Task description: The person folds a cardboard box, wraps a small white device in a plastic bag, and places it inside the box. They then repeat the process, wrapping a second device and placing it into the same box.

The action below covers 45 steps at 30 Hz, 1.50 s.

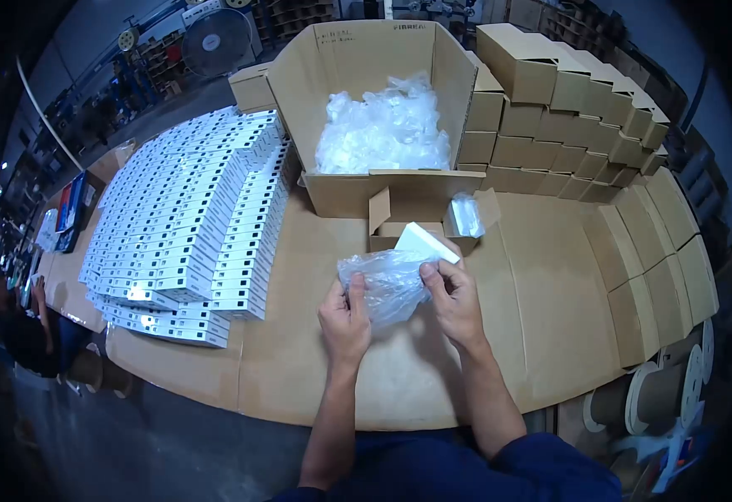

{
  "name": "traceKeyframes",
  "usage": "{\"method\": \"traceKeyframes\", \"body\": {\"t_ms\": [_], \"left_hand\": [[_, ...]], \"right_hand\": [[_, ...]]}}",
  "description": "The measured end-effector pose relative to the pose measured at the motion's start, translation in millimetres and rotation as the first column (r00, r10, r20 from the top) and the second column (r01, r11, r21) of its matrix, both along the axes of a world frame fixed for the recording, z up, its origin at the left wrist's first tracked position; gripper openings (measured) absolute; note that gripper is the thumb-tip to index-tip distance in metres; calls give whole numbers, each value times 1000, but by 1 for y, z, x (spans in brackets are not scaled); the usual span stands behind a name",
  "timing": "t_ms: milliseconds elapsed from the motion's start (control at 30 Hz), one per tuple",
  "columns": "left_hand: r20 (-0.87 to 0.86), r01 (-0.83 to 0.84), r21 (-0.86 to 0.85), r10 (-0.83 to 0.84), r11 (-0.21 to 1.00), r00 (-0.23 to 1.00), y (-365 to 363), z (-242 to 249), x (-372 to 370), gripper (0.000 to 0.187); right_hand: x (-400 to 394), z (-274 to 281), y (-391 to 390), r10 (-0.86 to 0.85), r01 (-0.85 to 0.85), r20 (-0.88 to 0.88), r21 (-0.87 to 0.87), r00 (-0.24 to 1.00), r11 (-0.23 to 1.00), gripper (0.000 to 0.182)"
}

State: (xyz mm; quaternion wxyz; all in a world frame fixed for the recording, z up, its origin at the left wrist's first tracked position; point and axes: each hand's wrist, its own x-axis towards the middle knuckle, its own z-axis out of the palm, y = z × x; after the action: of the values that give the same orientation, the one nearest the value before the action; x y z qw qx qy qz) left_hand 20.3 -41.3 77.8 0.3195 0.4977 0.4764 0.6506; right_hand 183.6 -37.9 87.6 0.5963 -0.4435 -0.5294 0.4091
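Observation:
A clear plastic bag (387,289) is stretched between my two hands above the cardboard-covered table. My left hand (347,322) pinches the bag's left side, thumb on top. At its right side, my right hand (454,305) is closed on a small white box (426,241) and presses the bag's edge with the thumb. The box is tilted and lies mostly beyond the bag; its lower end is hidden by the plastic and my fingers. Just past it stands an open cardboard carton (380,224) with a plastic-wrapped white box (466,216) at its right end.
Stacked white boxes (182,217) fill the left side. A large open carton (291,92) of loose plastic bags (383,130) stands behind. Brown cartons (542,125) are piled at the back right, with more cartons (650,251) along the right edge. Another person (27,330) is at far left.

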Motion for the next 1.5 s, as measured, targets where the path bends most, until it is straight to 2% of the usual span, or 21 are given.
{"method": "traceKeyframes", "body": {"t_ms": [100,200,300,367,467,500,600,633,700,733,767,800,833,900,967,1100,1200,1300,1400,1467,1500], "left_hand": [[-65,-22,-10,22,1000,998,1,-2,4,36],[-47,-53,-63,50,997,998,7,-10,3,38],[-37,-88,-83,85,993,996,11,-11,0,39],[-1,-86,-19,86,996,996,15,-5,4,39],[-52,-41,4,41,999,998,18,-15,1,38],[-101,-8,-31,5,999,995,18,-25,-3,36],[-15,81,-95,-83,992,996,21,-27,-10,32],[-16,20,-96,-22,995,1000,19,-18,-10,29],[-15,-99,-82,98,992,995,18,5,-10,26],[-205,-132,102,151,986,967,25,10,-13,27],[-374,-130,275,231,953,898,27,9,-16,30],[-519,-99,407,320,908,793,20,10,-18,34],[-609,-4,391,262,920,749,20,12,-18,41],[-693,104,369,199,924,693,21,25,-13,36],[-751,176,325,140,929,646,21,36,-9,28],[-695,311,361,31,879,718,33,25,-9,15],[-626,329,312,-67,891,777,38,18,-11,18],[-607,244,270,-32,931,794,45,3,-20,26],[-365,186,298,-68,936,929,53,-10,-26,38],[-95,93,299,-68,950,993,51,-14,-24,55],[69,31,295,-54,955,996,47,-10,-13,64]], "right_hand": [[1,-7,-4,98,-111,170,72,981,991,24],[5,-14,-11,267,-263,151,-47,952,964,24],[8,-19,-18,258,-250,95,-84,962,965,24],[16,-26,-16,286,-270,90,-158,954,950,26],[15,-31,-12,273,-274,-19,-73,962,959,28],[15,-34,-11,280,-282,-68,-14,958,959,32],[16,-29,-8,250,-251,-16,-88,968,964,31],[11,-23,-9,175,-186,-105,-113,979,976,27],[9,-20,-12,1,-6,215,23,977,1000,24],[8,-17,-6,-115,72,352,132,929,989,23],[1,-11,-7,-140,102,263,151,955,983,21],[1,-11,-7,-159,99,311,199,937,975,20],[2,-11,-7,-172,87,359,240,917,967,19],[4,-11,-5,-213,74,429,318,878,945,18],[1,-9,-8,-224,94,422,307,879,947,19],[6,-5,-8,-193,75,443,269,876,960,14],[12,-6,-15,-71,6,440,147,895,989,9],[18,-11,-23,31,-59,463,47,886,997,8],[14,-10,-33,37,1,341,-110,939,994,6],[10,-6,-34,-16,74,204,-276,979,958,6],[6,-16,-31,-94,105,154,-67,984,992,8]]}}
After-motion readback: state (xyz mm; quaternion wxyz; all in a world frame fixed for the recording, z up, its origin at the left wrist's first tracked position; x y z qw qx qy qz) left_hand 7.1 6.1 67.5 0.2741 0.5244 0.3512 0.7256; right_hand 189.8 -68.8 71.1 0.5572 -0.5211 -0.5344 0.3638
